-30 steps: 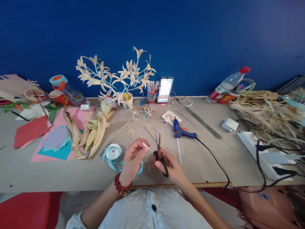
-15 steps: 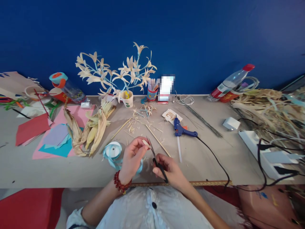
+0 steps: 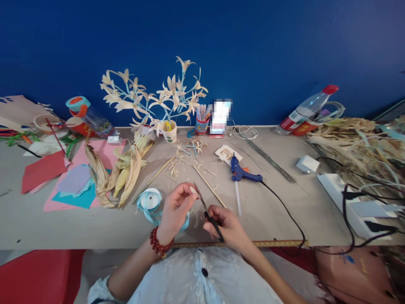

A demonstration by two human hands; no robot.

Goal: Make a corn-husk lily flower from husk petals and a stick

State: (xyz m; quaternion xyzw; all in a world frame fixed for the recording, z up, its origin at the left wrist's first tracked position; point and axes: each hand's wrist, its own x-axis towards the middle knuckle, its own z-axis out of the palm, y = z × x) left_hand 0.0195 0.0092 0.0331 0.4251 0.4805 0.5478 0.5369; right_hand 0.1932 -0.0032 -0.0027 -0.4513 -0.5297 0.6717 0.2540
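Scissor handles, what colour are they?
The scissor handles are black, best seen in the head view.

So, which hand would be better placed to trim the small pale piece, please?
Probably the right hand: it holds the scissors, blades beside the pale piece, which the left hand pinches.

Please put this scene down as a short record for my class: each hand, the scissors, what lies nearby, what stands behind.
left hand: pinches a small pale piece
right hand: holds black-handled scissors
scissors position: blades close to the pale piece, contact unclear
nearby: ribbon roll left, glue gun right
behind: pale flowers standing in a cup
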